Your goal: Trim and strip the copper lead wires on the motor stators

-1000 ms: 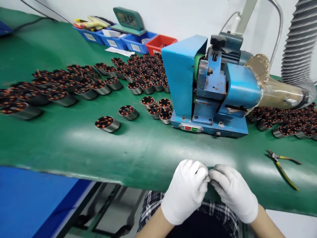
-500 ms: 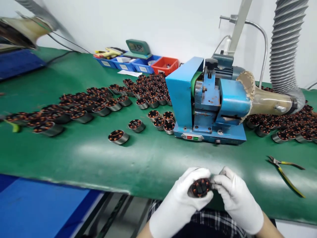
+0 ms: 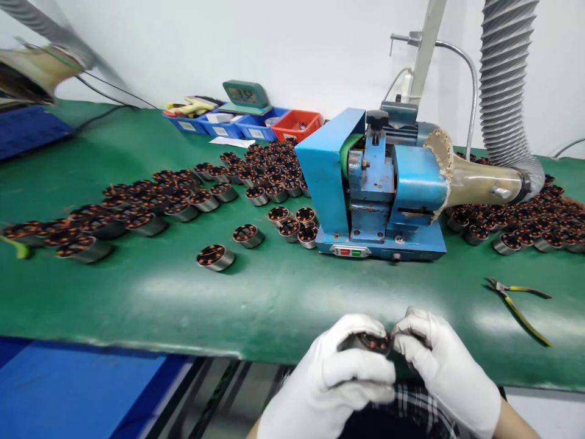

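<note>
Near the bench's front edge, my left hand (image 3: 336, 372) in a white glove is wrapped round a motor stator (image 3: 375, 343) with copper windings. Its fingers cover much of the stator, and only part of the wound face shows. At the stator's right side is my right hand (image 3: 441, 366), also gloved, with thumb and fingertips pinched together. Whatever lies between those fingertips is too small or hidden to make out. Yellow-handled cutting pliers (image 3: 521, 305) lie on the bench to the right of both hands.
A blue belt sander (image 3: 375, 183) with a grey duct (image 3: 507, 91) stands behind my hands. Many stators (image 3: 214, 257) sit to its left and more (image 3: 507, 242) to its right. Blue bins and a red bin (image 3: 297, 125) line the wall by a digital clock (image 3: 247, 94).
My left hand has turned the stator, so less of its wound face shows and my fingers cross in front of it. My right fingertips stay beside it. The whole view has shifted slightly.
</note>
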Demonstrator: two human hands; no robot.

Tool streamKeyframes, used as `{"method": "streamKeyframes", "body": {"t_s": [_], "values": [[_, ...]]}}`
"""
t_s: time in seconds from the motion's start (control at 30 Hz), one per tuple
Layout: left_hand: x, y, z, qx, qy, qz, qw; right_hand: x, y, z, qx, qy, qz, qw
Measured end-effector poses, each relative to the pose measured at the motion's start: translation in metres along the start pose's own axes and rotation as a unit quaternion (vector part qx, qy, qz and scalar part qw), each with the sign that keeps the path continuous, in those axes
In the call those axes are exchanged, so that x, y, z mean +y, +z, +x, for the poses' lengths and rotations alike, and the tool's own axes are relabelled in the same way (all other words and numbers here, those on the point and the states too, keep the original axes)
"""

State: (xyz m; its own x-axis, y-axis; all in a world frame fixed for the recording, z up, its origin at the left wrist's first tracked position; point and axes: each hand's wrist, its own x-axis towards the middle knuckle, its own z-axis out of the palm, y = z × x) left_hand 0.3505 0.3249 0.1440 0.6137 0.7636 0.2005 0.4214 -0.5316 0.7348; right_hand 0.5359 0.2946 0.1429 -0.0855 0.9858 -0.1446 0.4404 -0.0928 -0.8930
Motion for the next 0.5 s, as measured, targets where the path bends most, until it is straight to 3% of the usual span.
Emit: {"method": "streamKeyframes", "body": {"t_s": [0.13, 0.27, 0.43, 0.5], "values": [[-0.009, 0.0069, -0.0047, 0.017, 0.01, -0.003, 1.0, -0.004, -0.0032, -0.0045, -0.036, 0.008, 0.012, 0.999], [-0.0075, 0.0094, -0.0024, -0.001, -0.004, -0.092, 0.996, -0.0041, -0.0007, -0.0055, -0.025, 0.009, 0.008, 1.0], [-0.0042, 0.0087, -0.0026, 0.069, 0.058, -0.097, 0.991, -0.0014, 0.0008, -0.0018, -0.052, 0.032, 0.046, 0.997], [-0.0073, 0.0078, -0.0037, 0.035, 0.041, -0.084, 0.995, -0.0007, -0.0004, -0.0003, -0.073, 0.063, 0.085, 0.992]]}}
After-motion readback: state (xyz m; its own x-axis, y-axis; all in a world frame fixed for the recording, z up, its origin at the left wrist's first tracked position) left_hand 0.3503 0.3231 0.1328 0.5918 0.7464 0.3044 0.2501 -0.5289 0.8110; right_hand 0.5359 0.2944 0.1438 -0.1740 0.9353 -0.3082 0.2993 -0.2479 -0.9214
